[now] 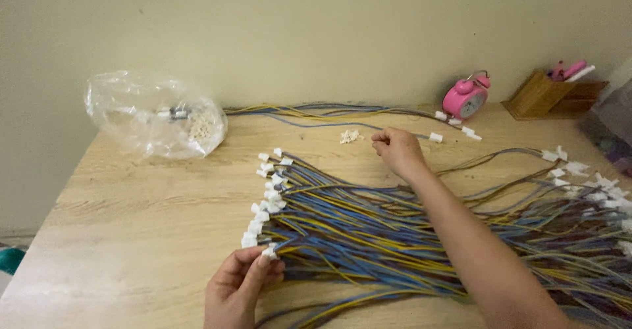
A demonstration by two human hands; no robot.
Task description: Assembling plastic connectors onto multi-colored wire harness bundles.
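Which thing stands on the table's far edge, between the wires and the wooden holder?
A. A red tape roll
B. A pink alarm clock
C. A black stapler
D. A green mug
B: a pink alarm clock stands by the wall, left of the wooden holder and just behind the far wires.
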